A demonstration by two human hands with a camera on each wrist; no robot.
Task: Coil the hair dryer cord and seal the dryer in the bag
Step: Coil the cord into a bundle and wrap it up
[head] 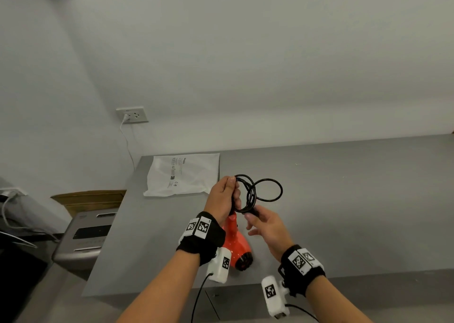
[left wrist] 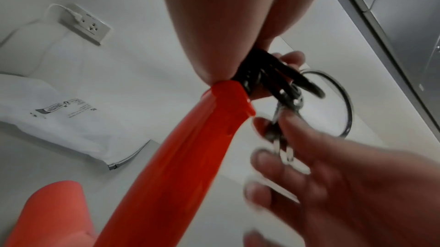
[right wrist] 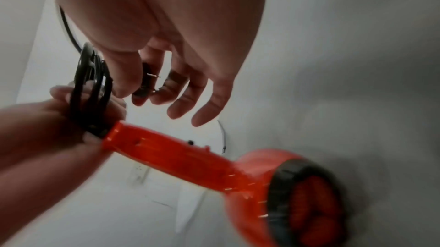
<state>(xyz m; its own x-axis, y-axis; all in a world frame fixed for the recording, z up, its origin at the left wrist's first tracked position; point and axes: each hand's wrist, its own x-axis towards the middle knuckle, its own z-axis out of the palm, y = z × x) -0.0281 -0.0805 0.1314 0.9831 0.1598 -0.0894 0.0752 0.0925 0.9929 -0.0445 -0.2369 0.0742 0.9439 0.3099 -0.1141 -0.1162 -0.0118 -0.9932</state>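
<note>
An orange hair dryer (head: pixel 236 243) hangs handle-up just above the grey table (head: pixel 356 200), its black-ringed rear grille (right wrist: pixel 307 202) facing me. My left hand (head: pixel 224 195) grips the gathered loops of the black cord (head: pixel 269 190) at the end of the dryer's handle (left wrist: pixel 190 157). One larger loop sticks out to the right. My right hand (head: pixel 260 220) pinches the cord's plug (right wrist: pixel 145 79) between thumb and forefinger, close beside the coil, with its other fingers spread. The white bag (head: pixel 183 175) lies flat on the table behind my left hand.
A wall socket (head: pixel 132 114) with a white lead plugged in is on the wall at the left. Left of the table stand a cardboard box (head: pixel 91 198) and a grey machine (head: pixel 84 239). The table's front edge (head: pixel 368 273) runs under my wrists.
</note>
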